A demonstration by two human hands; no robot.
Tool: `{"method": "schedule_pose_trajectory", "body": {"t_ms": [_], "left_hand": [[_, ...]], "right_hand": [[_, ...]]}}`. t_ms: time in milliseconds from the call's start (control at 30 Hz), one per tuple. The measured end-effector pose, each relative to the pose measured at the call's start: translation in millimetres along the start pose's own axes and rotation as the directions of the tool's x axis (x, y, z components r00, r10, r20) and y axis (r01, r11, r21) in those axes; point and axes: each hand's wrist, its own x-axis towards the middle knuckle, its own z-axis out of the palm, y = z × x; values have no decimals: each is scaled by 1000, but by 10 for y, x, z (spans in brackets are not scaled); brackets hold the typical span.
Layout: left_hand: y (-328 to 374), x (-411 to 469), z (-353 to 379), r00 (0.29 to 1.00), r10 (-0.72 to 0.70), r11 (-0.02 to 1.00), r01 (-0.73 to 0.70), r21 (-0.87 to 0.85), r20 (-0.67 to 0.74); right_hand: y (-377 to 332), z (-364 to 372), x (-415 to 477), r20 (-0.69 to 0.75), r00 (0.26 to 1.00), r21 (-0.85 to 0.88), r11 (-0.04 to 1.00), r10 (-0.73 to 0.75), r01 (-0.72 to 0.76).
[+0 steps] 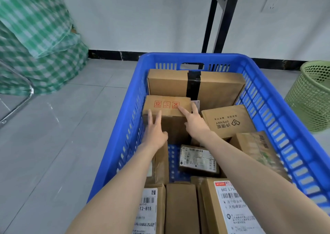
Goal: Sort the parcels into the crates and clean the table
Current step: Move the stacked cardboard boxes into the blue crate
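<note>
Closest to me, back behind my fingers, three boxes stand side by side in the blue crate (196,57): the barcode box (149,210) on the left, a plain box (180,207) in the middle, and the white-label box (232,208) on the right. A little farther in, between my forearms, a small parcel (198,160) lies flat on the crate's perforated bottom. Right of my right forearm a printed box (255,148) leans toward the crate's side wall.

My left hand (156,133) is open, its fingers (149,117) straight and spread, and they rest on the near top edge of the marked box (167,107), the one with three red handling symbols. My right hand (195,124) is open too; its forefinger lies straight on top of that box and its thumb sits at the box's right corner. Neither hand grips it. Just right of my right hand the logo box (230,121) sits tilted.

Just past my fingertips, touching the marked box, the taped box (196,85) lies against the crate's far wall.

Outside the crate, far right of my fingers, a green basket (314,94) stands on the tiled floor (53,135). Far left hangs checked cloth (35,37). Beyond the crate a black frame (214,19) rises by the wall.
</note>
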Motion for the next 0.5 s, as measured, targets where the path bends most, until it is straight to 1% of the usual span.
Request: {"method": "schedule_pose_trajectory", "body": {"t_ms": [67,133,167,233,300,333,367,400,500], "left_hand": [[18,71,43,1000,16,999,-16,-33,-4],[49,129,87,998,1,997,-6,-73,-65],[74,151,109,995,-13,995,3,-96,-101],[134,181,150,988,-38,990,17,-139,-149],[175,199,190,985,-51,984,22,-177,-162],[179,203,201,985,-50,983,20,-181,-163],[176,210,211,985,-45,984,16,-176,-164],[158,225,222,986,-30,987,4,-159,-167],[148,268,252,987,21,991,-41,-124,-157]], "right_hand": [[6,8,6,-117,992,4,999,39,-38],[-11,31,13,-217,966,135,984,143,-115],[-35,51,15,-229,952,239,960,203,-147],[-111,106,44,-164,944,462,868,285,-182],[-179,167,60,-41,949,663,719,313,-209],[-198,189,63,0,947,726,652,320,-220],[-191,196,60,15,946,756,616,324,-223],[-173,202,65,13,945,763,608,328,-221],[-69,156,60,-5,951,741,640,309,-204]]}}
